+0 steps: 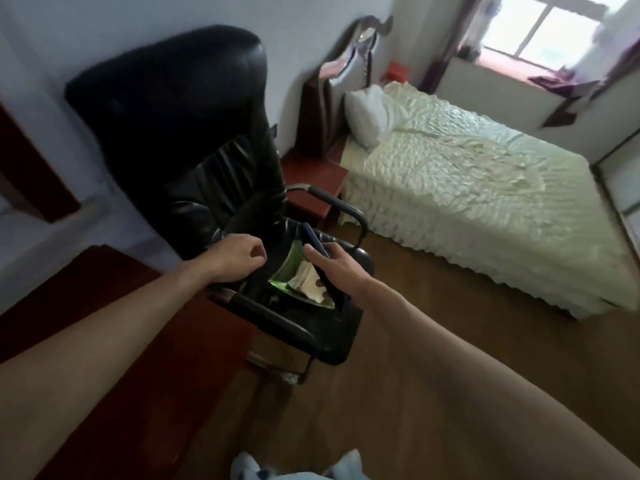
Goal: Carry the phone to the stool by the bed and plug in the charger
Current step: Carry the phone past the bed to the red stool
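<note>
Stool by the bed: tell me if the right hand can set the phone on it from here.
Probably not yet. The stool stands beyond the chair, whose armrest lies between it and the right hand holding the phone.

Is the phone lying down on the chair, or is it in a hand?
In a hand: the right hand grips the phone, lifted above the chair seat.

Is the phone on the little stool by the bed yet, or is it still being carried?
Not yet. The dark blue flat phone is picked up, in the right hand's grip above the black leather office chair. The left hand holds nothing. The red-brown wooden stool beside the pale green bed is still ahead. No charger shows.
</note>
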